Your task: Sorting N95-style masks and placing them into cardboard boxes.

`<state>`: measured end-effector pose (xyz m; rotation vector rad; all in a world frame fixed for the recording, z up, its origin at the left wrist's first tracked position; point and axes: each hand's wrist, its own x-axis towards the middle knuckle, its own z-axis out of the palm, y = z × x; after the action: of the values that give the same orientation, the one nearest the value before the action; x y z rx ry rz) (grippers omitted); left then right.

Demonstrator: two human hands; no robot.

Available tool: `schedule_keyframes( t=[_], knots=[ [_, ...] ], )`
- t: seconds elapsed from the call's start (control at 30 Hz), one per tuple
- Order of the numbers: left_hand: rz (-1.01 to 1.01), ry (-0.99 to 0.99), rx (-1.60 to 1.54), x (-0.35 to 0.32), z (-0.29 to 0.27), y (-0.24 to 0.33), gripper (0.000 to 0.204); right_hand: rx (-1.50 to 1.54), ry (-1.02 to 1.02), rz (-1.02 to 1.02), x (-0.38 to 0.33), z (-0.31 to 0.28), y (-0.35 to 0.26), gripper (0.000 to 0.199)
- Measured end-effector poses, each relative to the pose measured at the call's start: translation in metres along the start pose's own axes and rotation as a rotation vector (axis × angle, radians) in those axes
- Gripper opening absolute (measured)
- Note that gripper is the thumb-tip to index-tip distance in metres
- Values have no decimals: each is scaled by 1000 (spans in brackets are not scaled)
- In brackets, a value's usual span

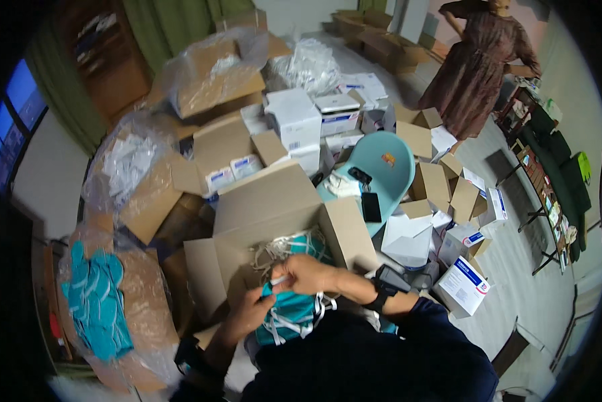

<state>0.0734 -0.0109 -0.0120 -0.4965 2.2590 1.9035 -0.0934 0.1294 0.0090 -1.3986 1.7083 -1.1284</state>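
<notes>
My left hand [249, 312] and my right hand [304, 275] meet close together over my lap, fingers pinched. Between them is a teal face mask [269, 289] with a small white part at its edge; my fingers cover most of it. More teal masks with white straps [289, 320] lie in a heap just below my hands. Right beyond my hands stands an open cardboard box [267, 208], flaps spread. Inside it are tangled cream-white straps [274, 251] and a few teal masks.
A plastic-lined box [147, 295] at left holds a stack of teal pieces [97, 301]. A light-blue chair [388, 167] carries a black phone [370, 208] and white cloth. White cartons [462, 287] and open boxes crowd around. A person [478, 67] stands at the far right.
</notes>
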Motion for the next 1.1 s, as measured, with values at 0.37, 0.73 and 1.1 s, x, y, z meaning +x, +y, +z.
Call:
schedule_keyframes(
  t=[0.37, 0.73, 1.1],
  knots=[
    [-73, 42, -117, -20, 14, 10, 26, -548, 536, 221, 17, -48, 49, 26],
    [265, 709, -284, 31, -12, 28, 23, 577, 362, 192, 34, -57, -16, 24],
    [392, 818, -47, 47, -5, 28, 21, -294, 99, 43, 44, -27, -31, 20]
  ],
)
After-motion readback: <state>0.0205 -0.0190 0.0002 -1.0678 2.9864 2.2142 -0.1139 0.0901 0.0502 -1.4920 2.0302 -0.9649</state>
